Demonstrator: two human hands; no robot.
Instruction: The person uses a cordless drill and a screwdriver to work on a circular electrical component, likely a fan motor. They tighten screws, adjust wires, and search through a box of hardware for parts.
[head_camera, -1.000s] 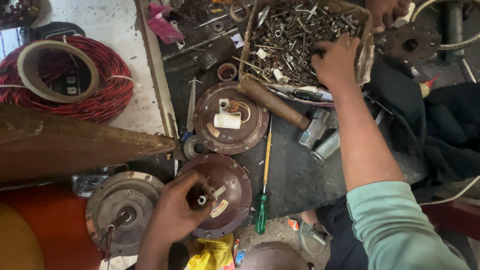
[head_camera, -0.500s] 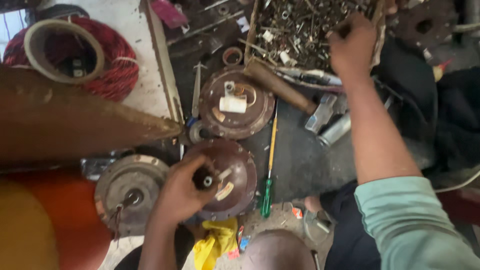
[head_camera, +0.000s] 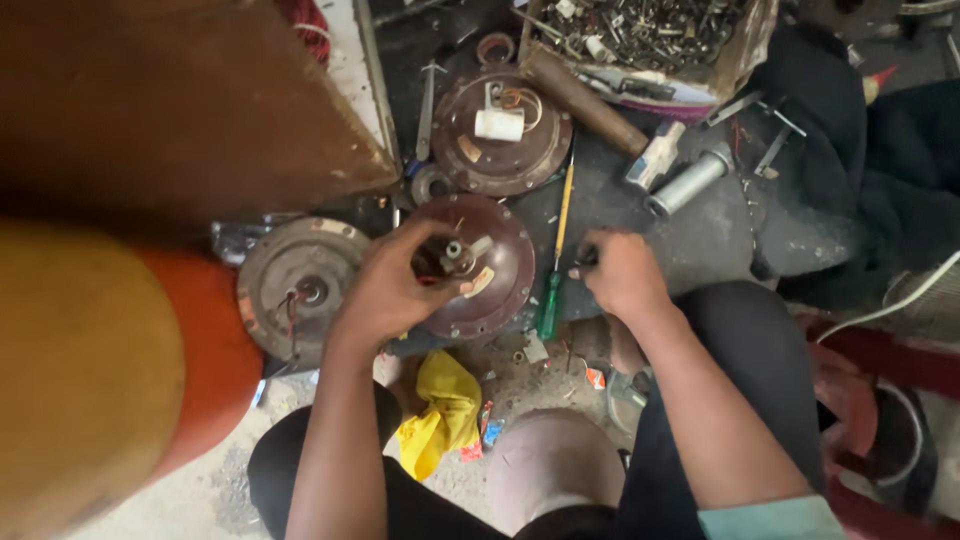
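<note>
Fingers on one of two brown motor covers

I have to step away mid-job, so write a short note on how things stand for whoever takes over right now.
Left hand: grip on the rim of the brown round metal motor cover, fingers by its central shaft.
Right hand: closed on something small and dark, beside the green-handled screwdriver lying on the floor.
Nearby: second brown cover with white capacitor, grey round motor disc, cardboard box of loose screws.
Done/left: covers lie apart, nothing is joined.
</note>
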